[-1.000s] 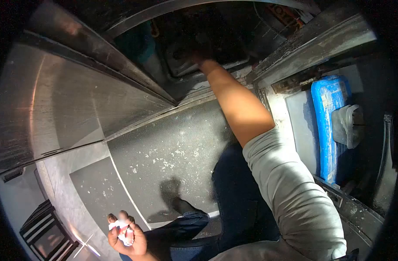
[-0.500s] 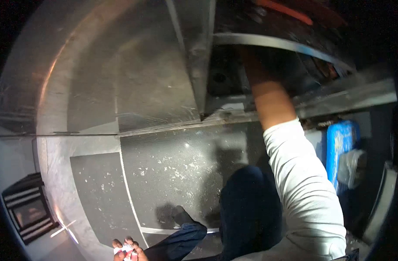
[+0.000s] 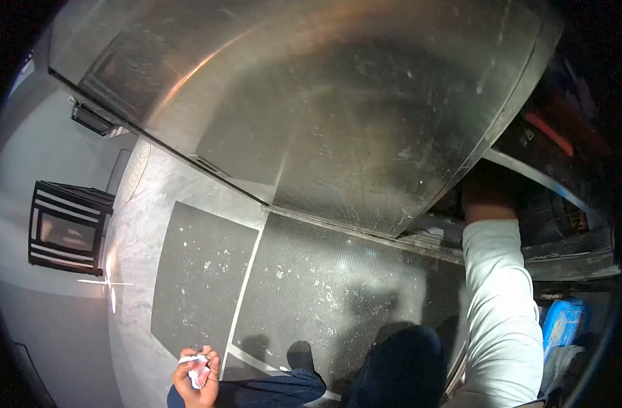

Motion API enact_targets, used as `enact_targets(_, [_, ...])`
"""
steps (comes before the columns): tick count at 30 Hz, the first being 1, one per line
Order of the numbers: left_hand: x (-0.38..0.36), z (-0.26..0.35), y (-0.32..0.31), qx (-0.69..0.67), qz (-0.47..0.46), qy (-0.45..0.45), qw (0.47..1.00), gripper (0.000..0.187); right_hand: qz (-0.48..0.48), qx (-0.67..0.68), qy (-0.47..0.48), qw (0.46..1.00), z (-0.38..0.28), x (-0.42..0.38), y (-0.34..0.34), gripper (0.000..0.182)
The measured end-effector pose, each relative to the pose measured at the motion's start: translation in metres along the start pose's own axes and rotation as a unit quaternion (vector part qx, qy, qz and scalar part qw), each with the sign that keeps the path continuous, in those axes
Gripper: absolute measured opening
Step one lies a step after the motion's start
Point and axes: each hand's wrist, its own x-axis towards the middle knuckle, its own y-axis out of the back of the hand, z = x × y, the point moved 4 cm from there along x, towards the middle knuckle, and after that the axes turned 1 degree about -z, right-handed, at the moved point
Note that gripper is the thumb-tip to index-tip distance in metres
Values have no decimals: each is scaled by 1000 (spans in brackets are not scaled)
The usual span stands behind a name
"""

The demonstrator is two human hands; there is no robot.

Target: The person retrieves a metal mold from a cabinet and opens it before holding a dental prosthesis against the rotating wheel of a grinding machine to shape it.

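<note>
My left hand (image 3: 196,381), low in the view, is closed around a crumpled white and red item (image 3: 199,370), perhaps cloth or paper. A white sleeve covers my right arm, which reaches into the dark opening (image 3: 528,197) of a metal cabinet. Only the forearm shows there; my right hand is hidden in the shadow inside. Left of the opening stands a large, scuffed metal panel (image 3: 365,122).
Dark speckled mats (image 3: 311,272) lie on the floor beside my legs. A black slatted frame (image 3: 66,228) stands at the left. A blue container (image 3: 562,326) sits to the right of my arm. Inside the cabinet is a red strip (image 3: 549,132).
The view has swung left, so the cabinet and my right arm appear further right and the metal panel fills more of the view. My left hand shows more fully, still around the white and red item.
</note>
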Motion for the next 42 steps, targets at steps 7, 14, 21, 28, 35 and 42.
enact_targets(7, [2, -47, -45, -65, -130, 166, 975, 27, 49, 452, -150, 878, 41, -94, 83, 78])
enact_targets(14, [35, -144, -185, 40, -275, 330, 902, 36, 77, 469, -297, 829, 41, -317, 208, 40])
enact_targets(21, [-100, -78, -267, 130, -297, 502, 802, 33, 79, 477, -464, 742, -154, -517, 382, 38])
enact_targets(28, [-193, 49, -366, 166, -366, 483, 778, 14, -4, 523, -448, 726, -366, -556, 516, 36])
enact_targets(35, [-227, 195, -493, 285, -473, 345, 759, 23, -56, 637, -303, 707, -531, -507, 586, 35])
enact_targets(42, [-249, 204, -552, 267, -537, 311, 737, 32, -69, 646, -225, 726, -597, -454, 606, 45])
